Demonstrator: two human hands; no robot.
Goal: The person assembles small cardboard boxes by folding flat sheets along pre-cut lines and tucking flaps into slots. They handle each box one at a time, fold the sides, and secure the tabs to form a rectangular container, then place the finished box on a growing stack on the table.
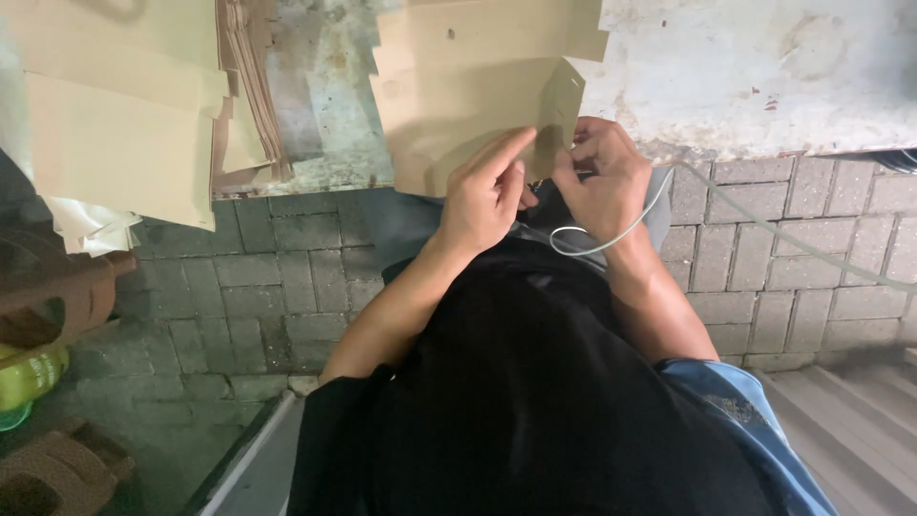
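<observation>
A brown paper bag (458,105) lies over the edge of a worn white table (764,67), its folded flap raised. My left hand (487,191) presses on the bag's lower edge, fingers stretched along the paper. My right hand (602,177) pinches the flap's edge together with a thin white cord (611,244), which loops below my wrist and trails off to the right. My black shirt fills the lower middle of the view.
Stacks of brown paper sheets and bags (124,115) cover the table's left part. The floor below is grey paving brick (267,277). A green bottle (29,377) and brown shapes (57,287) sit at the far left. Blue cloth (745,420) lies at lower right.
</observation>
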